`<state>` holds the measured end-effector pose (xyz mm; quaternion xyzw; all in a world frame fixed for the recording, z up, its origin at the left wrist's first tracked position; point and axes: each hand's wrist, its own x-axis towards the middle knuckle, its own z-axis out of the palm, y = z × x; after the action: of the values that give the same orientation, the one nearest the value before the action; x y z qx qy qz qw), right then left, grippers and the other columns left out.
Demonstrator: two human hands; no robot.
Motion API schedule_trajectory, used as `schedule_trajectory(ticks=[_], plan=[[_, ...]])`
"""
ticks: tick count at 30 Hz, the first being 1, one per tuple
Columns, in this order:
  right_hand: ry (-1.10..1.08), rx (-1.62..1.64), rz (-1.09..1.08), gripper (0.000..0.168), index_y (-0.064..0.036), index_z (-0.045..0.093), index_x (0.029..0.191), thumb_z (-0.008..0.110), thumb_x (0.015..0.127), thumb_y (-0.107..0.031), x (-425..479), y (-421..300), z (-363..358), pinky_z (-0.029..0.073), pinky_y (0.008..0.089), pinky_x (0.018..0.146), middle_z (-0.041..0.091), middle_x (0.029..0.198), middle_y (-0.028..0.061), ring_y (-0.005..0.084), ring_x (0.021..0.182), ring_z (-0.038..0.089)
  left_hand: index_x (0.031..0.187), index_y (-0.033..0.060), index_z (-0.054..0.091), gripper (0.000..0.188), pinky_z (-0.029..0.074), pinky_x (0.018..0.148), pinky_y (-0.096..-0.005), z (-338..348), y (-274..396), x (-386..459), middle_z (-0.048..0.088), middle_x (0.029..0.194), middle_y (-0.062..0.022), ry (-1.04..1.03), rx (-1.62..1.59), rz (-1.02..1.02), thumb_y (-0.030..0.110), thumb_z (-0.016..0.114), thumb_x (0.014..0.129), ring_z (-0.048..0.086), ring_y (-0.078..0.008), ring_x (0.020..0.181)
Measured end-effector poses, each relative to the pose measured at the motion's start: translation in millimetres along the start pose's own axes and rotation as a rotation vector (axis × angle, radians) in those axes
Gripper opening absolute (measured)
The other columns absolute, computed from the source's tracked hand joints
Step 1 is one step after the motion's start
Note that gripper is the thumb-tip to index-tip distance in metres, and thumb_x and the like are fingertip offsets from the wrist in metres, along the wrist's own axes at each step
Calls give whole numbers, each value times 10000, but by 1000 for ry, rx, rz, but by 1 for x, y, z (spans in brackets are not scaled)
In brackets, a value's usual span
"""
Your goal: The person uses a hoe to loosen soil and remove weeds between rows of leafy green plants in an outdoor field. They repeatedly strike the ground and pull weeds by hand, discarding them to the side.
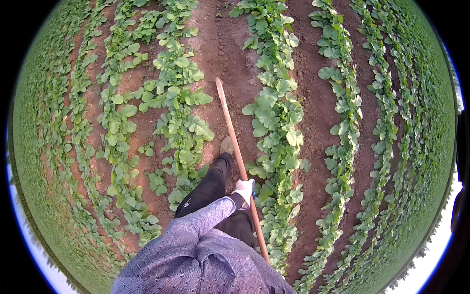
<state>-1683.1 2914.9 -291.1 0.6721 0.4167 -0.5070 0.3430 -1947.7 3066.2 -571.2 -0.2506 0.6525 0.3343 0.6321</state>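
Observation:
My left hand [244,192], in a white glove with some blue on it, is closed around a long wooden tool handle [235,141]. The handle slants from the lower centre up to the bare soil of the furrow, where its far end rests or hovers; which of the two I cannot tell. A small dark part, perhaps a hoe's blade, shows faintly at that end. The near end of the handle runs down beside my patterned grey shirt [205,261]. My right hand is out of view. My shoe [227,145] stands on the soil left of the handle.
Leafy green crop plants [279,121] grow in a row close to the right of the handle, and another row [180,95] lies to the left. Reddish-brown soil [216,44] runs between them. More rows spread out on both sides.

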Motion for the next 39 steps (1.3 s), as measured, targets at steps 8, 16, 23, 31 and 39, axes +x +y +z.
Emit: schedule_trajectory(ticks=[8, 16, 23, 31, 39], plan=[[71, 285, -327, 344, -35, 650, 1000, 796, 789, -264, 77, -82, -13, 509, 320, 703, 675, 799, 123, 146, 711, 618, 792, 113, 483, 237, 434, 394, -357, 10, 145, 22, 459, 568, -1, -39, -73, 247, 219, 654, 917, 470, -156, 417], [-235, 579, -334, 216, -21, 634, 989, 753, 854, -140, 112, -250, -51, 392, 224, 551, 535, 713, -55, 38, 611, 433, 804, 63, 517, 286, 423, 392, -378, -2, 303, 56, 511, 561, -47, 162, 59, 482, 300, 647, 899, 529, -202, 443], [-201, 298, -71, 272, 6, 675, 1034, 766, 821, -137, 31, -176, -120, 487, 242, 675, 653, 835, -18, 60, 725, 558, 877, 70, 508, 274, 435, 411, -378, 18, 183, 30, 501, 590, -36, 162, 75, 350, 265, 701, 883, 527, -184, 471], [-150, 348, -52, 281, 19, 669, 1069, 745, 820, -88, -19, -225, -161, 498, 248, 794, 682, 913, 7, 68, 823, 593, 804, 92, 480, 265, 466, 381, -380, 38, 219, -3, 466, 572, -21, -61, -71, 280, 233, 676, 912, 515, -197, 416], [-160, 362, -217, 323, 18, 650, 1099, 755, 820, -106, 17, -241, -181, 500, 267, 785, 680, 919, 38, 87, 834, 594, 760, 99, 485, 253, 478, 400, -385, 32, 272, -12, 495, 577, -21, -112, -261, 147, 196, 649, 927, 520, -196, 443]])
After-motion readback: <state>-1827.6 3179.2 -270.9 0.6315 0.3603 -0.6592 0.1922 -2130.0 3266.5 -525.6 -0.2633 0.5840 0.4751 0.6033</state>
